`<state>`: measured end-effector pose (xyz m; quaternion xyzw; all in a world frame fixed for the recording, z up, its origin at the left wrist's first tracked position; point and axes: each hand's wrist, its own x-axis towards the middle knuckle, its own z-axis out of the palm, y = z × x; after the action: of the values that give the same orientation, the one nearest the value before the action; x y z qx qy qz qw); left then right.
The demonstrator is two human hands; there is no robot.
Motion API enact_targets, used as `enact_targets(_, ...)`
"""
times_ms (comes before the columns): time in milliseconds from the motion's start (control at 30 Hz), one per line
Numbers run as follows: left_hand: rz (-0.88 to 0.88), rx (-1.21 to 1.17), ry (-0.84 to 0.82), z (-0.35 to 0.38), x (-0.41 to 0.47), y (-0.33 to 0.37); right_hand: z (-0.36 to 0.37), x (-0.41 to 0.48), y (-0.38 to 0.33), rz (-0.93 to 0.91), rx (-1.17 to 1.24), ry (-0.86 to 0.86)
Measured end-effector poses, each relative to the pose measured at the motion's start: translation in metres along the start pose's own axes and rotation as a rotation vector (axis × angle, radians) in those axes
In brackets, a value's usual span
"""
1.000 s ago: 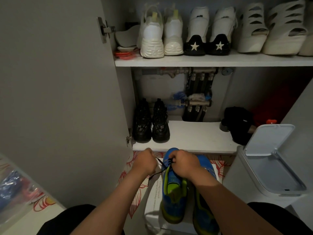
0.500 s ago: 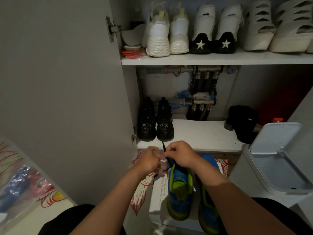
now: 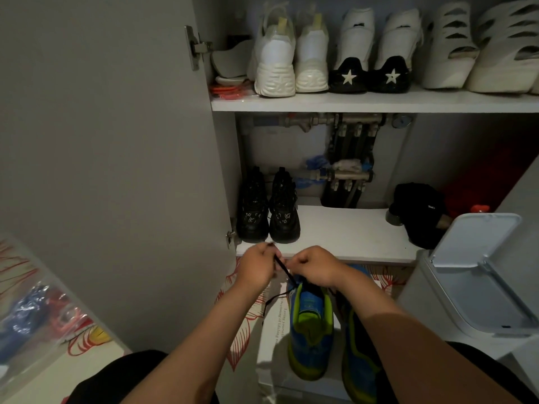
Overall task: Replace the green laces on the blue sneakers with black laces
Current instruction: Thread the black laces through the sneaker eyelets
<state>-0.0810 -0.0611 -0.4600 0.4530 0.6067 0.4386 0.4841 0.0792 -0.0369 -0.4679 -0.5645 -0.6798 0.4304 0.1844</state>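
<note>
The left hand (image 3: 258, 266) pinches the thin black lace (image 3: 282, 266); the right hand (image 3: 314, 266) is curled, its hold hidden. The blue lime-lined fabric sneaker (image 3: 310, 330) lies at their six o'clock, toe toward twelve, nearer the right hand.

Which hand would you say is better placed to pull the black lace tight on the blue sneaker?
Probably the left hand: it pinches the lace, which runs straight down to the sneaker. The right hand is curled above the sneaker's front; what it holds is hidden.
</note>
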Motion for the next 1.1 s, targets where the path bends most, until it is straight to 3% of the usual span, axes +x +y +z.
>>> enact_targets(100, -0.044, -0.318, 0.061, -0.004, 0.001, 0.011, 0.003, 0.001, 0.003, 0.013, -0.123, -0.061)
enact_targets(233, -0.097, -0.42, 0.027, -0.004, -0.003, 0.015, 0.009, -0.002, 0.004, -0.001, -0.188, -0.102)
enact_targets(333, -0.179, -0.234, 0.014, -0.003, -0.001, 0.016, 0.009, -0.002, 0.001, -0.019, -0.192, -0.075)
enact_targets(433, -0.339, 0.099, -0.111, -0.004, -0.002, 0.011, 0.007, -0.005, -0.005, -0.046, -0.046, -0.036)
enact_targets(533, -0.267, 0.364, -0.28, -0.002, -0.009, 0.0, 0.003, -0.006, -0.014, -0.089, 0.082, 0.014)
enact_targets(667, -0.103, 0.384, -0.405, 0.007, -0.014, -0.006, -0.004, -0.007, -0.023, -0.129, 0.231, 0.061)
enact_targets(767, -0.083, 0.337, -0.29, 0.011, -0.009, -0.006, -0.005, -0.006, -0.023, -0.126, 0.297, 0.061)
enact_targets(867, -0.076, 0.371, -0.169, 0.012, -0.004, -0.006, -0.006, -0.003, -0.012, -0.067, 0.076, 0.112)
enact_targets(1100, -0.117, 0.226, -0.066, 0.008, -0.007, -0.005, 0.006, -0.006, 0.007, 0.022, -0.516, -0.083)
